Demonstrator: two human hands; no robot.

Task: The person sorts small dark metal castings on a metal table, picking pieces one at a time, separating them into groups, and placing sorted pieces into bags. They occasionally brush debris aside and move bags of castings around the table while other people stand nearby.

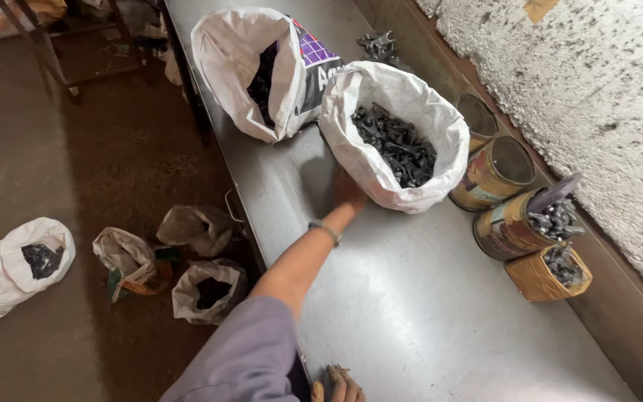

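A person's left hand (pixel 348 190) reaches out across a steel tabletop (pixel 411 298) and presses against the near side of a white sack (pixel 381 97) filled with dark metal parts (pixel 400 145); whether the fingers are closed on the cloth or merely laid flat against it cannot be told, since the sack's bulge hides them. The right hand (pixel 340 385) shows only as fingertips at the tabletop's near edge, apparently resting there with nothing seen in it. The sack stands upright with its mouth rolled down, touching a second, taller white sack (pixel 243 71) behind it, and close to a row of worn tin cans (pixel 511 216) along the rough wall (pixel 582 97), two of them holding more small parts. Judging by the load, the sack is heavy and soft-walled, so a grip low on its side or on the rolled rim would likely serve better than a push high up, which could tip parts out over the mouth. A slow drag along the smooth steel, away from the cans, looks safest. More bags (pixel 16 264) lie on the floor (pixel 76 171) below
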